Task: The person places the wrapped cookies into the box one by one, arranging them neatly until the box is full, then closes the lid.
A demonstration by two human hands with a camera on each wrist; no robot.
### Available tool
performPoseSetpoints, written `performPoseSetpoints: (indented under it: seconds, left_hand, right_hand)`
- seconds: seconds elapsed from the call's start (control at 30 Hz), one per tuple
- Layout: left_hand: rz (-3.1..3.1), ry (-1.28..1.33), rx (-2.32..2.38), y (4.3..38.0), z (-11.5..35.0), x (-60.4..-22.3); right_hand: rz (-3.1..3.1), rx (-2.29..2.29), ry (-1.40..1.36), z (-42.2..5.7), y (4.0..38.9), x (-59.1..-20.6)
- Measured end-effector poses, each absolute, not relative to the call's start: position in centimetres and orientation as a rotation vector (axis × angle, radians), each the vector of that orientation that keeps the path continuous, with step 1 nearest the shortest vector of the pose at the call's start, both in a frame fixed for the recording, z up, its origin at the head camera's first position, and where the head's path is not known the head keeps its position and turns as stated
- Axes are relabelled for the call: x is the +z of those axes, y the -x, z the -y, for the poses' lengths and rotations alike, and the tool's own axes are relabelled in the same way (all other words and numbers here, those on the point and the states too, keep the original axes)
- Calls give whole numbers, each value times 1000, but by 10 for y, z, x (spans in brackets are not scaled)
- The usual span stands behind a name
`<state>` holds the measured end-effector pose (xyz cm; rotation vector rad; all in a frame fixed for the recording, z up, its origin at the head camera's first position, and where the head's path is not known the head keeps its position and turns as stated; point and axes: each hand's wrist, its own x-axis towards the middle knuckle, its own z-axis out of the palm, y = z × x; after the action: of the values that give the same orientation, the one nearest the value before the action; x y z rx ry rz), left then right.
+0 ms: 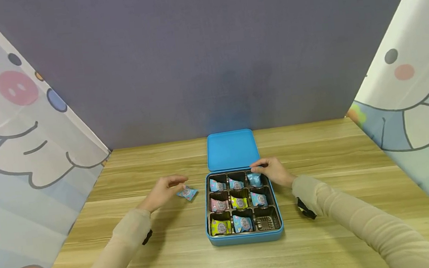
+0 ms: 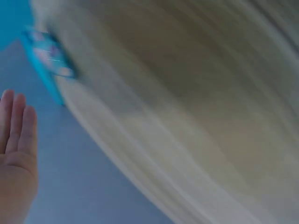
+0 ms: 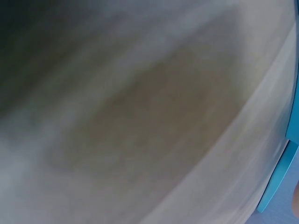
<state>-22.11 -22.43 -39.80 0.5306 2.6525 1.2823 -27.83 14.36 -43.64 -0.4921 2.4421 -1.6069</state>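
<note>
A blue tin (image 1: 245, 238) holds a dark tray divided into compartments. Small wrapped candies in blue, pink and yellow-green fill most of them; the front right compartment (image 1: 265, 223) shows its bare ridged bottom. My right hand (image 1: 274, 171) reaches over the tin's back right corner, fingertips just above a blue candy (image 1: 255, 180) in that compartment. Left of the tin, one loose blue candy (image 1: 187, 192) lies on the table. My left hand (image 1: 164, 192) hovers beside it, fingertips overlapping its edge; straight fingers (image 2: 17, 123) show in the left wrist view.
The blue lid (image 1: 232, 150) lies flat behind the tin, against its back edge. A grey panel (image 1: 207, 57) stands behind the wooden table (image 1: 317, 236). Cartoon-printed sheets (image 1: 408, 89) flank both sides.
</note>
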Motion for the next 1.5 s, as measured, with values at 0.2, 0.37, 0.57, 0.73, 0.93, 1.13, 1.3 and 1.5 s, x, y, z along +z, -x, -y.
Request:
performPoseSetpoints:
  seconds: [0.2, 0.37, 0.57, 0.73, 0.93, 1.13, 1.3, 1.5]
  left_hand:
    - [-2631, -538, 1177, 235, 232, -418]
    - [-2578, -537, 1152, 238, 233, -422]
    - [-2536, -594, 1135, 238, 234, -426]
    - [-2603, -544, 1083, 236, 232, -424]
    - [-2692, -457, 1010, 232, 227, -424]
    - [-2725, -433, 995, 229, 224, -424]
    - [-2736, -411, 990, 230, 224, -426]
    - [-2738, -438, 943, 233, 224, -431]
  right_hand:
    - [-2444, -1586, 480, -144, 278, -437]
    - [-2451, -1575, 477, -143, 278, -437]
    - [-2440, -1574, 471, -143, 278, -439]
    - [-2429, -1594, 463, -143, 280, -440]
    - [-2427, -1592, 466, -143, 279, -436]
    - [-2439, -1579, 469, -145, 279, -437]
    - [-2442, -1572, 465, -144, 280, -438]
    - [-2448, -1571, 450, -143, 279, -436]
